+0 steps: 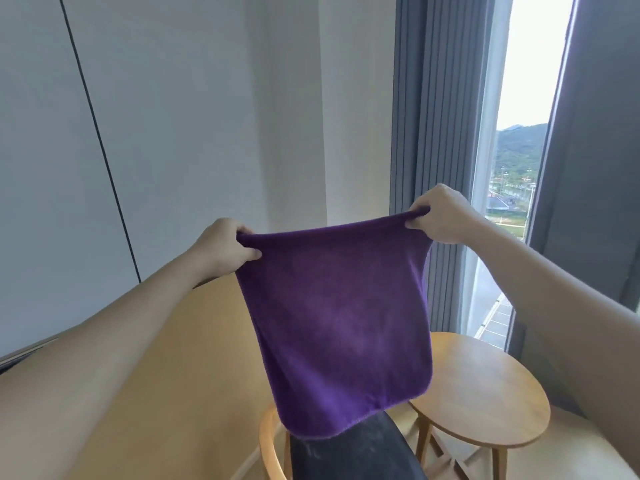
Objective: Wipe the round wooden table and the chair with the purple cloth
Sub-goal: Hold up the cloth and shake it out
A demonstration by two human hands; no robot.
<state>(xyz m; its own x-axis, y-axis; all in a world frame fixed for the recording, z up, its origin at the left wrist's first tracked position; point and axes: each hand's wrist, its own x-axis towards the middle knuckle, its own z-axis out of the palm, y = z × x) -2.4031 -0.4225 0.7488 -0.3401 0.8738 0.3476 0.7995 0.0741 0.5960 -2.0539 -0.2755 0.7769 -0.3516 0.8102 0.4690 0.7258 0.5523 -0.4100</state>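
Observation:
The purple cloth (337, 323) hangs spread out in front of me, held up by its two top corners. My left hand (227, 247) pinches the left corner and my right hand (440, 214) pinches the right corner. Below and to the right stands the round wooden table (485, 386), its near left part hidden behind the cloth. The chair (349, 455) sits at the bottom centre, with a light wooden frame and a dark seat, partly covered by the cloth's lower edge.
A grey curtain (433, 133) hangs beside a tall window (516, 168) on the right. A white wall (173, 133) with a dark vertical line fills the left. A light wooden panel (207, 341) runs behind the chair.

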